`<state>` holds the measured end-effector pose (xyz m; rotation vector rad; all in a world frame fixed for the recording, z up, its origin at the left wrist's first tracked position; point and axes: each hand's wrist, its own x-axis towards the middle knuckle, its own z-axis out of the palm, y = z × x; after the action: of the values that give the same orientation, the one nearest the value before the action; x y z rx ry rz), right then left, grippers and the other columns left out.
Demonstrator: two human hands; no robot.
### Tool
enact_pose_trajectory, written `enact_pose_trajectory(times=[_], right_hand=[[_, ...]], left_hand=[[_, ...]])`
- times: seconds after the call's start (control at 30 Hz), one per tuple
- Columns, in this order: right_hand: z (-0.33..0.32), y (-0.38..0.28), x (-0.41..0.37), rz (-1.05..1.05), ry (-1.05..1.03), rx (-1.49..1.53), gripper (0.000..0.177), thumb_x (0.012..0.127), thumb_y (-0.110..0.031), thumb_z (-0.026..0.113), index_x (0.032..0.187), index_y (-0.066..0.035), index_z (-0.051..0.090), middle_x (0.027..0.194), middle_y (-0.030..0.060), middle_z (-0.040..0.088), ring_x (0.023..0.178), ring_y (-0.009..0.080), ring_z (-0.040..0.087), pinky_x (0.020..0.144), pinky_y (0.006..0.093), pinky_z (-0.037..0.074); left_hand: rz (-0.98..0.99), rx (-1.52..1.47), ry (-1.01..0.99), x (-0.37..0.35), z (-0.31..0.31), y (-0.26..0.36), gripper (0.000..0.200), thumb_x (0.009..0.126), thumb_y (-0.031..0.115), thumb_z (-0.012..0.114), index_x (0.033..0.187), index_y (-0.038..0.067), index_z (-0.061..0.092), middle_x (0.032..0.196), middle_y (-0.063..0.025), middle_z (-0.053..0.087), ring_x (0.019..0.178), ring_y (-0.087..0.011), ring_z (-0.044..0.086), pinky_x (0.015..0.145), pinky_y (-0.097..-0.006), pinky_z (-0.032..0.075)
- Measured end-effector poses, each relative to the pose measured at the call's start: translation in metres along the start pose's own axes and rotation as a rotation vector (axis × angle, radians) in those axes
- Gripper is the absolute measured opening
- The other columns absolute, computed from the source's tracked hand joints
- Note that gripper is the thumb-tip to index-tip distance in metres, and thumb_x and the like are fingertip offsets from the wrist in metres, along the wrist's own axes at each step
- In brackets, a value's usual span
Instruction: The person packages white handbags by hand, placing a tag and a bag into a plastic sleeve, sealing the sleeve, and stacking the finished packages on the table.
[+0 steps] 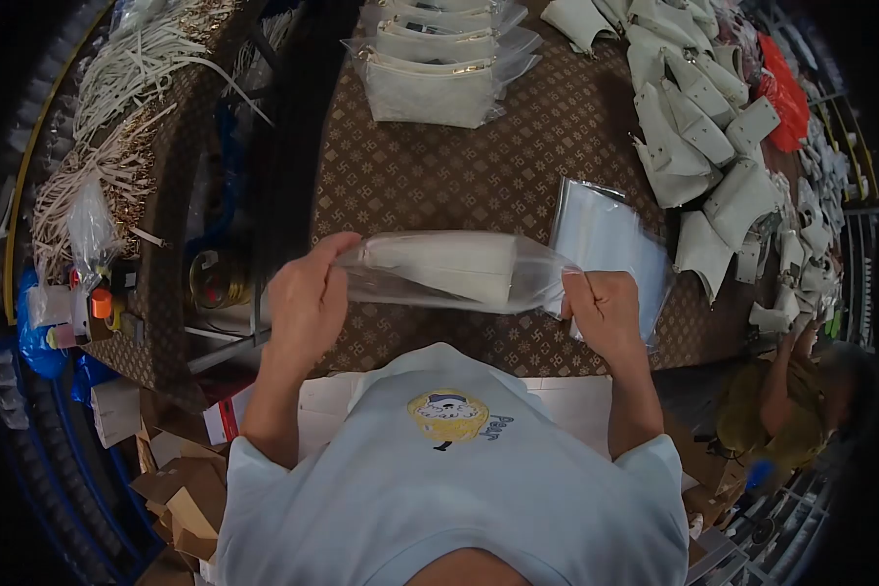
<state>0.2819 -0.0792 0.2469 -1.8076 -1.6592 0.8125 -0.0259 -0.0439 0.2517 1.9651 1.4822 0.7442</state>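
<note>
A clear plastic bag (400,290) is stretched sideways between my hands, just above the patterned tabletop. Inside it lies a cream-white pouch (483,269), its details blurred by the plastic. My left hand (308,293) grips the bag's left end, thumb and fingers closed on the film. At the opposite end, my right hand (604,308) is closed on the gathered plastic. Partly under that hand rests a stack of flat clear plastic bags (596,230). Farther back, several bagged cream pouches (428,93) stand in a row.
Unbagged cream pouches (698,127) are heaped along the right side, near a red plastic bag (783,93). Bundles of pale straps (117,107) with metal clasps lie at left. Cardboard boxes (190,508) are below left. Another person (791,400) is at lower right.
</note>
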Motion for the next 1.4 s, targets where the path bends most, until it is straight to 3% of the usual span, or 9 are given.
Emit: enact_pose_trajectory(times=[0.17,0.27,0.33,0.43,0.6,0.67,0.77,1.07,1.4], right_hand=[[-0.011,0.002,0.002,-0.072,-0.005,-0.346,0.039,0.084,-0.028,0.061,0.055,-0.002,0.058,0.046,0.0074,0.053,0.038,0.0259,0.049,0.041,0.0353,0.037],[-0.029,-0.052,-0.006,0.082,0.022,-0.335,0.029,0.079,-0.03,0.068,0.064,-0.005,0.062,0.057,0.0076,0.059,0.062,0.0248,0.061,0.058,0.0362,0.046],[-0.024,-0.064,-0.009,-0.616,0.091,-0.395,0.023,0.074,-0.03,0.071,0.072,-0.008,0.064,0.069,0.0071,0.064,0.098,0.0266,0.059,0.093,0.0462,0.04],[0.007,-0.041,-0.008,-0.655,-0.142,-0.483,0.016,0.075,-0.024,0.069,0.071,-0.009,0.066,0.073,0.0058,0.065,0.117,0.0294,0.048,0.11,0.0575,0.014],[-0.011,-0.024,0.004,-0.505,-0.381,-0.594,0.007,0.076,-0.016,0.066,0.072,-0.01,0.067,0.074,0.0043,0.066,0.116,0.0284,0.049,0.111,0.0596,0.008],[-0.013,-0.024,0.002,-0.487,-0.37,-0.586,0.006,0.076,-0.015,0.065,0.072,-0.011,0.068,0.075,0.004,0.066,0.116,0.0286,0.049,0.111,0.06,0.007],[-0.013,-0.023,0.005,-0.502,-0.394,-0.579,0.005,0.076,-0.016,0.065,0.073,-0.014,0.068,0.074,0.0026,0.067,0.116,0.0285,0.05,0.111,0.0599,0.006],[-0.039,-0.005,0.023,-0.413,-0.271,-0.489,0.007,0.075,-0.023,0.071,0.075,-0.017,0.068,0.07,-0.0032,0.064,0.109,0.0212,0.051,0.111,0.0557,0.011],[-0.041,0.038,0.024,-0.256,-0.035,0.02,0.034,0.075,-0.02,0.072,0.107,-0.011,0.063,0.109,0.0033,0.062,0.112,0.0258,0.05,0.105,0.0383,0.031]], left_hand=[[-0.022,-0.027,0.05,0.007,0.014,-0.007,0.026,0.083,0.007,0.047,0.103,0.004,0.063,0.085,-0.0204,0.064,0.079,-0.0369,0.062,0.069,-0.0411,0.048],[-0.083,-0.016,0.027,0.01,0.014,0.004,0.026,0.083,0.008,0.047,0.103,0.003,0.063,0.087,-0.0206,0.064,0.079,-0.037,0.062,0.072,-0.0423,0.048],[-0.087,-0.033,-0.001,0.01,0.014,0.005,0.027,0.083,0.009,0.047,0.104,0.004,0.063,0.087,-0.0208,0.064,0.08,-0.0369,0.062,0.072,-0.0422,0.048],[-0.045,-0.023,-0.017,0.01,0.014,0.002,0.028,0.082,0.009,0.048,0.107,0.004,0.061,0.086,-0.0196,0.064,0.078,-0.0356,0.062,0.069,-0.0412,0.048],[-0.19,0.143,-0.067,0.011,-0.01,0.042,0.032,0.078,0.012,0.06,0.11,0.009,0.061,0.08,-0.0122,0.065,0.087,-0.0303,0.062,0.082,-0.0432,0.046],[0.469,0.379,-0.021,0.012,-0.014,0.056,0.039,0.072,0.017,0.069,0.109,0.013,0.061,0.077,-0.0053,0.064,0.104,-0.0283,0.056,0.103,-0.0547,0.027],[0.616,0.242,-0.221,0.016,0.016,0.048,0.033,0.069,0.019,0.07,0.102,0.014,0.065,0.08,-0.0018,0.065,0.116,-0.0293,0.047,0.108,-0.0633,0.002],[0.473,0.497,-0.28,0.04,-0.041,0.024,0.006,0.074,0.015,0.068,0.078,0.013,0.071,0.076,0.0006,0.067,0.109,-0.0247,0.051,0.111,-0.0589,0.004],[0.492,0.488,-0.204,0.04,-0.031,0.026,0.001,0.073,0.013,0.068,0.074,0.012,0.068,0.073,-0.0005,0.065,0.103,-0.0252,0.054,0.111,-0.0593,0.006]])
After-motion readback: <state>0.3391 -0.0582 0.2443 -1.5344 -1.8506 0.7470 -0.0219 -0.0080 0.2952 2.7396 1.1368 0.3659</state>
